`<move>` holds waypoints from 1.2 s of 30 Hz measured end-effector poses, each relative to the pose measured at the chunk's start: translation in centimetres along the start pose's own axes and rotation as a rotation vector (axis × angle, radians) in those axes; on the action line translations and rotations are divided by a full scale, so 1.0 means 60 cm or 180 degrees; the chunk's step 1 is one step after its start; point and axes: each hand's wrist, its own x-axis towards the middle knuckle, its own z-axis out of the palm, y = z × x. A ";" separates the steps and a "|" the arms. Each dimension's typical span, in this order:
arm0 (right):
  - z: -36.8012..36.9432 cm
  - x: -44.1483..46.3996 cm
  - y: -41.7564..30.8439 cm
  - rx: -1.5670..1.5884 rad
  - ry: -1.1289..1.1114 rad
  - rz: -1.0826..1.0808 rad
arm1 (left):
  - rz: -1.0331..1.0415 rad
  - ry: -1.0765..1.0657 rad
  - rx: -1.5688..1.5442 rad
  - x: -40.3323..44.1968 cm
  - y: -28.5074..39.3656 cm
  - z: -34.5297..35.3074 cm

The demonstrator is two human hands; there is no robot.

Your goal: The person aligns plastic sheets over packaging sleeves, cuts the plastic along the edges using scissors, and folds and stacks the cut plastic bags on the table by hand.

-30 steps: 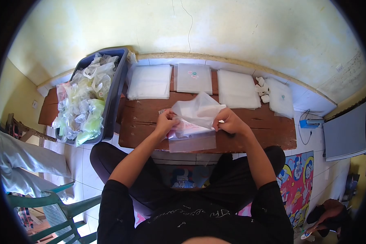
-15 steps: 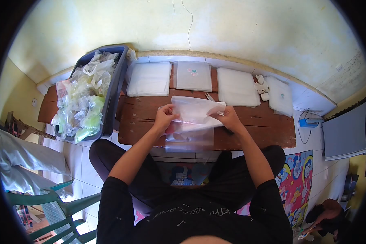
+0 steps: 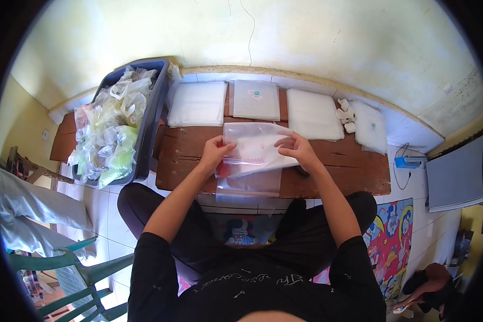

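A clear plastic bag (image 3: 252, 150) with reddish print and a white layer lies over the middle of the wooden bench, between my hands. My left hand (image 3: 214, 154) pinches its left edge, thumb on top. At the right side, my right hand (image 3: 300, 152) has its thumb and fingers closed on the bag's edge. Another clear plastic sheet (image 3: 247, 189) sticks out below, hanging over the bench's front edge. A black handle (image 3: 301, 171) shows beside the bag under my right wrist; the rest of that tool is hidden.
Along the back of the wooden bench (image 3: 354, 172) lie stacks of flat clear bags (image 3: 197, 104), one with a printed logo (image 3: 256, 95). White rolled strips (image 3: 346, 115) sit at right. A dark tub (image 3: 158, 107) overflowing with crumpled plastic stands left. A person (image 3: 432, 290) is at lower right.
The plastic bag has been flattened and turned so its reddish lettering shows. My right hand has shifted slightly up, and the scissor tips seen behind the bag are now covered.
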 end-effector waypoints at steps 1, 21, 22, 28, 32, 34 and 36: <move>-0.002 0.005 0.012 -0.0301 0.0087 0.0121 | 0.0000 0.0002 -0.0002 -0.001 0.003 0.001; 0.000 0.013 0.053 -0.1884 0.0333 -0.1794 | 0.0901 0.0400 0.0537 0.036 -0.026 -0.026; -0.003 0.012 0.058 -0.2042 0.0320 -0.1759 | 0.0895 0.0399 0.0534 0.038 -0.026 -0.026; -0.006 0.008 0.060 -0.2215 0.0466 -0.1380 | -0.0164 0.0188 -0.0298 0.031 0.001 -0.025; -0.026 0.027 0.074 -0.0784 0.0238 -0.0193 | 0.0588 0.0069 0.0643 0.020 0.010 -0.011; -0.015 0.022 0.047 0.0177 0.0377 0.0028 | 0.0784 0.0144 0.0436 0.023 0.011 -0.008; -0.003 0.020 0.028 0.1134 0.0509 0.0251 | 0.0921 0.0185 -0.0093 0.024 0.019 -0.003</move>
